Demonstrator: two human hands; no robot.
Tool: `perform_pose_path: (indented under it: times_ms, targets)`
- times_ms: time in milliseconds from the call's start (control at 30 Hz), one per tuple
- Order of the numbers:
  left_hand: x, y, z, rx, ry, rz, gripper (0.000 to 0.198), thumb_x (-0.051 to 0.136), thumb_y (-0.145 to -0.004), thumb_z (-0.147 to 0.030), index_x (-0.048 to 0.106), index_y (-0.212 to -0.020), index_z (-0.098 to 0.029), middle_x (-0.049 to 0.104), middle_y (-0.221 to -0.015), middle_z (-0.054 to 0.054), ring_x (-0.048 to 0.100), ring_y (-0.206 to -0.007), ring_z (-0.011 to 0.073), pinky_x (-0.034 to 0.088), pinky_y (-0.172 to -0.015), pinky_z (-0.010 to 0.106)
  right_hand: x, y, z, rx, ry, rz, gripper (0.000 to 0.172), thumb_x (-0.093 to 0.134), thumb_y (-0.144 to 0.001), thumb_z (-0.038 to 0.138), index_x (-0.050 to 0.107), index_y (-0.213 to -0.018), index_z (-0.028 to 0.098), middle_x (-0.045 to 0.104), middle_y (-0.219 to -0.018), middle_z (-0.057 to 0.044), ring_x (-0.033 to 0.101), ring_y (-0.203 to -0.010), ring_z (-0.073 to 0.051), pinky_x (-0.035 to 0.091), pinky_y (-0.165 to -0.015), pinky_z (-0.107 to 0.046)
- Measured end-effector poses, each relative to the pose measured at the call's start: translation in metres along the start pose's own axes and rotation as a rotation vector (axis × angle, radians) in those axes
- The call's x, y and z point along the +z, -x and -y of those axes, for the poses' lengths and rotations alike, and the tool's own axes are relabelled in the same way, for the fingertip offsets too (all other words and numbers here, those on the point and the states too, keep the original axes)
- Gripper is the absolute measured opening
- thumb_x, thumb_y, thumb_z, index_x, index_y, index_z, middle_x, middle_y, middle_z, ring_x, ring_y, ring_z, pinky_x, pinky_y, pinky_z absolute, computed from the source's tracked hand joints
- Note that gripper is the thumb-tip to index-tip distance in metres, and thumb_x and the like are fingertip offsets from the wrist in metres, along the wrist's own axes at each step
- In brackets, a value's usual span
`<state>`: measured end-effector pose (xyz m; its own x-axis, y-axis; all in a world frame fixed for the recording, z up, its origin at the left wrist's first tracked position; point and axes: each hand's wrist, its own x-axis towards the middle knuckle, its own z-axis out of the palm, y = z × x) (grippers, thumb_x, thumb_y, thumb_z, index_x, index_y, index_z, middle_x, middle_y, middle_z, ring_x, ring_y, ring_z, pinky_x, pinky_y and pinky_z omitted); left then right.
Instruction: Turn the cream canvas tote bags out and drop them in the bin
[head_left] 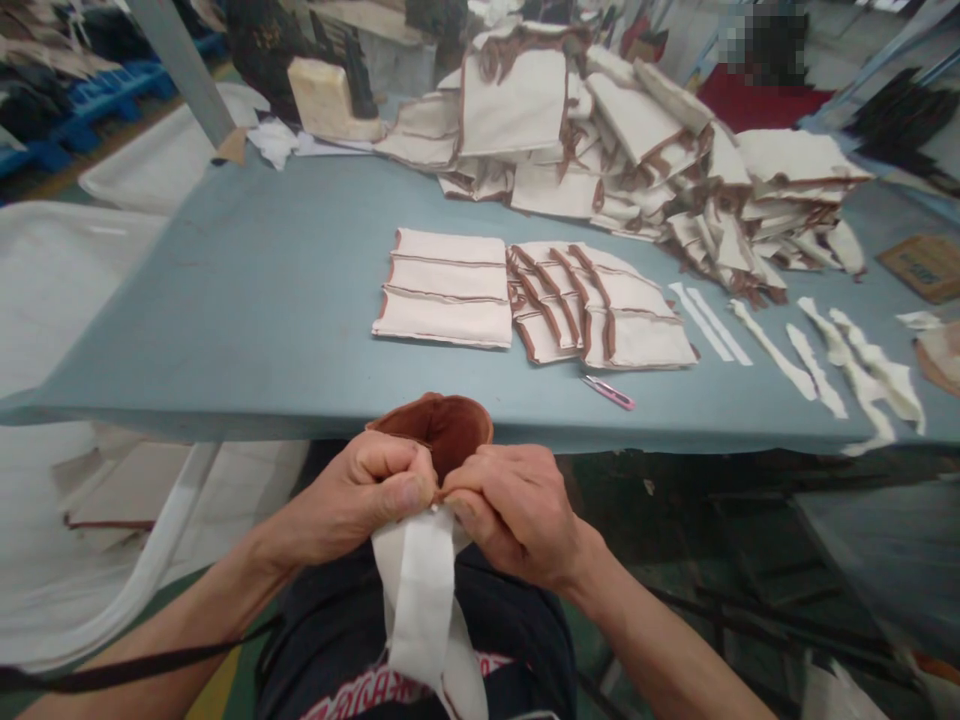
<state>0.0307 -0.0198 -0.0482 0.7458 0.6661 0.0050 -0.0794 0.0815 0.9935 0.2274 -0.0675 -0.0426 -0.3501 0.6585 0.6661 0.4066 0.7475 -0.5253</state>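
The left hand [379, 488] and right hand [519, 510] are both closed in tight pinches, side by side on one edge of the cloth [463, 428]. The cloth is held over the lap, at the near edge of the table [262, 260], its brown part opening beyond the fingers and a white strip [424, 590] hanging below. The step in hand appears to be working that edge by finger; the next move calls for firm, even grip from both. A pink cutter [613, 394] lies untouched.

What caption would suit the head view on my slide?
Left hand and right hand pinch a brown and white piece at a table with white strips.
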Motion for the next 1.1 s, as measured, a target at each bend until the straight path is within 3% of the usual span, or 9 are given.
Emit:
perform_pose_path:
  times_ms: [100,233,333,433,600,733,900,1000,1100]
  targets:
    - [-0.005,0.001,-0.008,0.018,-0.157,0.061,0.062,0.062,-0.098,-0.066,0.053,-0.062,-0.017,0.044,-0.056,-0.005,0.035,-0.05,0.0089,0.029,-0.046,0.022,0.0,0.004,0.001,0.031,-0.07,0.03,0.029,0.045,-0.11,0.019,0.062,-0.087,0.018,0.068,-0.067,-0.001,0.059,-0.056,-0.013,0.045,-0.058,-0.026]
    - [-0.01,0.007,-0.022,0.179,-0.555,0.135,0.038,0.056,-0.106,-0.032,0.061,-0.072,-0.018,0.058,-0.063,-0.003,0.051,-0.056,0.0097,0.037,-0.054,0.021,-0.001,0.011,0.004,0.091,-0.111,0.07,0.027,0.045,-0.108,0.016,0.061,-0.086,0.019,0.067,-0.067,0.0,0.059,-0.056,-0.013,0.045,-0.057,-0.026]
    - [-0.007,0.012,-0.03,0.239,-0.596,0.145,0.033,0.053,-0.106,-0.022,0.059,-0.074,-0.019,0.062,-0.066,-0.003,0.056,-0.059,0.0099,0.041,-0.058,0.021,0.003,0.012,0.004,0.059,-0.122,0.06,0.029,0.043,-0.11,0.019,0.061,-0.088,0.019,0.066,-0.067,0.0,0.058,-0.056,-0.013,0.044,-0.056,-0.026]
    - [0.003,0.014,-0.034,0.207,-0.462,0.116,0.044,0.05,-0.11,-0.032,0.053,-0.069,-0.019,0.056,-0.062,-0.004,0.051,-0.055,0.0092,0.039,-0.055,0.022,0.012,0.01,0.003,-0.027,-0.156,-0.019,0.037,0.038,-0.115,0.029,0.057,-0.085,0.021,0.062,-0.063,0.001,0.053,-0.052,-0.013,0.041,-0.053,-0.028]
    - [0.02,0.01,-0.02,0.158,-0.19,-0.013,0.067,0.048,-0.105,-0.069,0.042,-0.06,-0.02,0.041,-0.057,-0.005,0.037,-0.051,0.0098,0.032,-0.048,0.025,0.029,0.01,-0.004,-0.074,-0.202,-0.179,0.04,0.038,-0.117,0.035,0.056,-0.083,0.022,0.059,-0.059,0.002,0.05,-0.049,-0.013,0.041,-0.052,-0.028]
    - [0.021,0.008,-0.001,0.145,-0.067,-0.106,0.068,0.056,-0.098,-0.074,0.042,-0.06,-0.02,0.04,-0.058,-0.005,0.038,-0.052,0.0103,0.031,-0.047,0.024,0.03,0.013,-0.005,-0.013,-0.206,-0.215,0.04,0.04,-0.116,0.038,0.059,-0.084,0.021,0.062,-0.061,0.001,0.055,-0.052,-0.013,0.043,-0.054,-0.027]
    - [0.003,0.008,-0.002,0.069,-0.022,0.004,0.068,0.067,-0.091,-0.075,0.05,-0.059,-0.017,0.045,-0.058,-0.004,0.039,-0.051,0.0097,0.033,-0.048,0.024,0.02,0.013,-0.002,0.027,-0.199,-0.11,0.041,0.039,-0.116,0.037,0.062,-0.087,0.021,0.066,-0.063,-0.001,0.058,-0.052,-0.014,0.045,-0.055,-0.027]
    - [-0.009,0.007,-0.016,0.106,-0.166,0.062,0.065,0.07,-0.091,-0.071,0.054,-0.06,-0.016,0.051,-0.058,-0.003,0.044,-0.054,0.0106,0.034,-0.051,0.024,0.013,0.01,0.001,0.028,-0.202,-0.065,0.04,0.039,-0.116,0.036,0.063,-0.088,0.02,0.066,-0.065,-0.001,0.058,-0.053,-0.013,0.044,-0.056,-0.027]
    - [-0.014,0.007,-0.032,0.202,-0.355,0.122,0.061,0.059,-0.102,-0.064,0.059,-0.065,-0.016,0.058,-0.061,-0.001,0.052,-0.058,0.0116,0.038,-0.055,0.024,0.004,0.007,0.003,0.014,-0.174,-0.044,0.04,0.039,-0.116,0.035,0.061,-0.087,0.02,0.066,-0.064,0.0,0.055,-0.052,-0.013,0.041,-0.054,-0.028]
